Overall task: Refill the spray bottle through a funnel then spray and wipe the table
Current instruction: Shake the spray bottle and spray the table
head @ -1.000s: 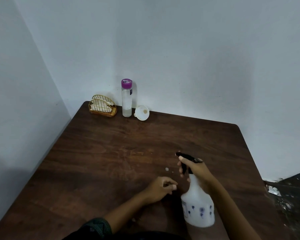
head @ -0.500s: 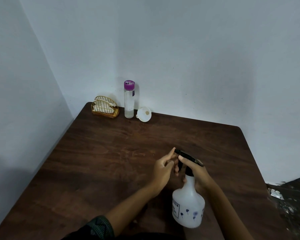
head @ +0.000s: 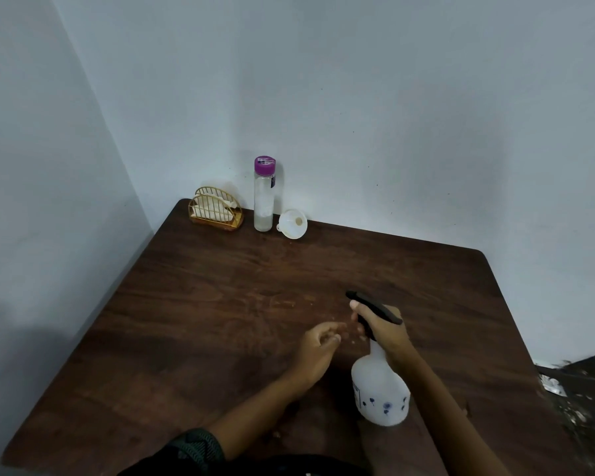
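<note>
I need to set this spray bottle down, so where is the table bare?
Bare wood lies between the funnel and the left hand, along the table's left edge, and in its far right corner. Crowded: the far left corner, with napkin holder and purple-capped bottle, and near right, where the right hand grips the spray bottle.

You get a dim, bluish picture under soft, flat light; it seems to come from above and behind you, though the source is out of view; a broad shadow lies on the left wall [head: 31, 321] and over the near left of the table [head: 172, 338], whose middle shows a faint sheen; your left hand [head: 316, 352] smears at the fingers with motion blur; the far bottle [head: 264, 201] reads fairly sharp; the wide lens bows the table's edges; the lower right corner is murky and grainy.
</note>
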The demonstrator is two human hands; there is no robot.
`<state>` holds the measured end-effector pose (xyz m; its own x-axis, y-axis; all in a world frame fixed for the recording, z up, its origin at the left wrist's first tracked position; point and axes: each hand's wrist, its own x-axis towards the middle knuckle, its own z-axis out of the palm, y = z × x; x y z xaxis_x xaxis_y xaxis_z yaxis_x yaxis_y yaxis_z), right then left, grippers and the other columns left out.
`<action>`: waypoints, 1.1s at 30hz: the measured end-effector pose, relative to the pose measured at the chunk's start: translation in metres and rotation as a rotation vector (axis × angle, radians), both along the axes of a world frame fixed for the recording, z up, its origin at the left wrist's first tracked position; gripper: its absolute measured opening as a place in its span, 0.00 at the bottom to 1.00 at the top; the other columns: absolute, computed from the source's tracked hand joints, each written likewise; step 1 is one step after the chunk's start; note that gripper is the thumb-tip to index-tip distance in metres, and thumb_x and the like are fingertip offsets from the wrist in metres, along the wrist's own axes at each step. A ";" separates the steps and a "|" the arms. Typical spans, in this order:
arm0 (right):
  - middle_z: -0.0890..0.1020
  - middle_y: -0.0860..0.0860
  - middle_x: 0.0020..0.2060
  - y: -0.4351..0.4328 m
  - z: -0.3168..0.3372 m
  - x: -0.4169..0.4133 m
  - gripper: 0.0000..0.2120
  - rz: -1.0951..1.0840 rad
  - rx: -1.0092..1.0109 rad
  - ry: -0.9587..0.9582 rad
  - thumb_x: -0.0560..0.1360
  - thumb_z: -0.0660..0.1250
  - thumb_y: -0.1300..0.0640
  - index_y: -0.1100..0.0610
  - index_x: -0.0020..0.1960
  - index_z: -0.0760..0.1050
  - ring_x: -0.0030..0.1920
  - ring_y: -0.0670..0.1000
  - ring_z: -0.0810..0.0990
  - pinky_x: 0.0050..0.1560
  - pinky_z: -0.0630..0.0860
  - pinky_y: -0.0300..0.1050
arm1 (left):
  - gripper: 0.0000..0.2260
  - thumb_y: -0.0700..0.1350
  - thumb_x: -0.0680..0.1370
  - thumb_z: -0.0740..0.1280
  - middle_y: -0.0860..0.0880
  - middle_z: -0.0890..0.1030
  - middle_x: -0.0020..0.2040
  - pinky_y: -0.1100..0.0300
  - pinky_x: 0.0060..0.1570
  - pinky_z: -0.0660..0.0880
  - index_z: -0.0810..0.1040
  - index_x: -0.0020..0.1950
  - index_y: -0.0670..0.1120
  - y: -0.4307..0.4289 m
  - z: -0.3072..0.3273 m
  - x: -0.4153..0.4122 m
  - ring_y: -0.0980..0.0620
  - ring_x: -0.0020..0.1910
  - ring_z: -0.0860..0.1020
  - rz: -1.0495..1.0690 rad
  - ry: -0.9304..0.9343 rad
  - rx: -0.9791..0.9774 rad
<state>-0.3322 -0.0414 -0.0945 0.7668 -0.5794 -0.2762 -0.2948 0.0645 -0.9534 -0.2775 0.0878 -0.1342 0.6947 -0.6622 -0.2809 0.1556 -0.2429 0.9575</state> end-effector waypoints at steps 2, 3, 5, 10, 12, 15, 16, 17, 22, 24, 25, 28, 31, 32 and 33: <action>0.76 0.56 0.27 0.000 -0.003 0.002 0.12 -0.026 -0.044 0.039 0.74 0.69 0.57 0.64 0.36 0.78 0.26 0.49 0.73 0.27 0.71 0.41 | 0.12 0.36 0.80 0.59 0.49 0.81 0.50 0.76 0.40 0.71 0.77 0.60 0.44 0.001 0.001 0.002 0.61 0.45 0.78 0.012 0.014 0.008; 0.76 0.55 0.26 -0.001 -0.004 0.001 0.12 0.027 -0.056 0.053 0.75 0.69 0.57 0.64 0.36 0.78 0.26 0.49 0.73 0.27 0.71 0.41 | 0.12 0.36 0.79 0.59 0.50 0.80 0.47 0.76 0.39 0.71 0.77 0.59 0.43 0.002 0.001 0.002 0.61 0.44 0.77 0.012 0.024 0.008; 0.79 0.58 0.29 -0.002 0.000 -0.003 0.13 0.206 -0.065 0.056 0.76 0.66 0.57 0.66 0.40 0.79 0.29 0.50 0.78 0.30 0.73 0.40 | 0.11 0.35 0.79 0.59 0.53 0.79 0.44 0.76 0.38 0.71 0.77 0.58 0.42 0.003 0.001 0.002 0.61 0.42 0.76 0.004 0.041 0.010; 0.80 0.59 0.31 0.001 0.001 -0.005 0.09 0.249 -0.052 0.012 0.76 0.66 0.59 0.63 0.44 0.81 0.32 0.54 0.79 0.30 0.75 0.39 | 0.12 0.36 0.80 0.58 0.54 0.80 0.46 0.75 0.38 0.72 0.78 0.58 0.42 0.006 0.002 0.004 0.60 0.44 0.77 0.021 0.083 0.020; 0.77 0.54 0.25 0.002 -0.006 -0.002 0.10 0.112 -0.091 0.036 0.75 0.68 0.59 0.62 0.37 0.79 0.28 0.52 0.74 0.26 0.72 0.38 | 0.12 0.36 0.80 0.58 0.51 0.81 0.48 0.75 0.37 0.72 0.78 0.59 0.41 0.007 0.003 0.003 0.60 0.43 0.78 0.013 0.111 0.023; 0.76 0.55 0.25 0.000 -0.009 0.001 0.11 0.189 -0.117 0.071 0.76 0.67 0.59 0.65 0.38 0.78 0.27 0.50 0.74 0.29 0.71 0.40 | 0.12 0.36 0.80 0.58 0.51 0.80 0.48 0.75 0.36 0.72 0.77 0.59 0.42 0.008 0.003 0.001 0.60 0.42 0.77 -0.037 0.118 0.042; 0.78 0.55 0.27 -0.002 -0.007 0.001 0.10 0.260 -0.129 0.081 0.76 0.66 0.59 0.66 0.41 0.78 0.28 0.50 0.76 0.32 0.73 0.41 | 0.12 0.36 0.80 0.58 0.51 0.80 0.47 0.75 0.35 0.72 0.77 0.60 0.42 0.008 0.003 0.001 0.59 0.42 0.77 -0.045 0.120 0.045; 0.80 0.55 0.30 -0.004 -0.005 0.000 0.09 0.323 -0.142 0.090 0.77 0.66 0.59 0.66 0.44 0.79 0.31 0.49 0.79 0.35 0.75 0.40 | 0.12 0.36 0.80 0.58 0.51 0.79 0.47 0.75 0.35 0.72 0.76 0.61 0.42 0.008 0.002 0.001 0.59 0.41 0.77 -0.041 0.123 0.046; 0.78 0.49 0.25 -0.002 -0.003 -0.003 0.09 0.209 -0.115 0.062 0.76 0.66 0.59 0.63 0.40 0.79 0.28 0.46 0.77 0.33 0.73 0.41 | 0.10 0.41 0.81 0.58 0.51 0.81 0.49 0.73 0.38 0.73 0.76 0.58 0.47 0.010 0.008 0.009 0.60 0.44 0.78 0.087 0.182 0.002; 0.77 0.48 0.24 -0.002 -0.004 -0.004 0.09 0.141 -0.074 0.060 0.75 0.67 0.58 0.62 0.39 0.78 0.27 0.47 0.75 0.30 0.72 0.40 | 0.09 0.45 0.82 0.59 0.52 0.82 0.51 0.67 0.45 0.74 0.77 0.58 0.50 0.009 0.013 0.012 0.58 0.47 0.79 0.121 0.248 -0.032; 0.78 0.50 0.25 -0.001 -0.003 -0.006 0.09 0.156 -0.033 0.053 0.75 0.67 0.58 0.64 0.41 0.78 0.28 0.49 0.75 0.30 0.73 0.39 | 0.09 0.46 0.81 0.59 0.53 0.82 0.51 0.64 0.48 0.74 0.77 0.58 0.51 0.007 0.016 0.013 0.57 0.50 0.80 0.126 0.290 -0.055; 0.78 0.60 0.29 0.002 0.004 -0.008 0.12 0.251 0.081 -0.015 0.76 0.66 0.56 0.67 0.44 0.79 0.28 0.53 0.76 0.26 0.73 0.40 | 0.09 0.45 0.80 0.62 0.51 0.84 0.48 0.62 0.48 0.77 0.79 0.57 0.50 0.001 0.024 0.016 0.54 0.47 0.82 0.139 0.481 -0.212; 0.77 0.62 0.30 0.005 0.008 -0.010 0.11 0.268 0.136 -0.079 0.76 0.66 0.56 0.64 0.43 0.79 0.27 0.55 0.76 0.22 0.71 0.41 | 0.09 0.45 0.79 0.64 0.45 0.82 0.39 0.57 0.35 0.75 0.80 0.57 0.48 -0.007 0.031 0.018 0.50 0.32 0.79 0.108 0.534 -0.308; 0.77 0.61 0.30 0.006 0.009 -0.011 0.10 0.261 0.150 -0.093 0.76 0.66 0.56 0.63 0.42 0.79 0.28 0.55 0.76 0.21 0.71 0.41 | 0.09 0.46 0.78 0.65 0.44 0.80 0.37 0.56 0.33 0.73 0.81 0.55 0.47 -0.009 0.031 0.017 0.49 0.29 0.77 0.111 0.533 -0.310; 0.77 0.61 0.30 0.008 0.009 -0.012 0.10 0.251 0.154 -0.102 0.75 0.67 0.55 0.63 0.42 0.79 0.28 0.55 0.77 0.21 0.71 0.41 | 0.09 0.47 0.77 0.66 0.45 0.80 0.35 0.56 0.32 0.72 0.81 0.54 0.47 -0.011 0.030 0.016 0.50 0.28 0.76 0.121 0.533 -0.307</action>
<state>-0.3440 -0.0330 -0.0850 0.9088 -0.3260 -0.2603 -0.2228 0.1480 -0.9636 -0.2612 0.0769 -0.1040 0.5867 -0.6930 -0.4190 0.6403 0.0803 0.7639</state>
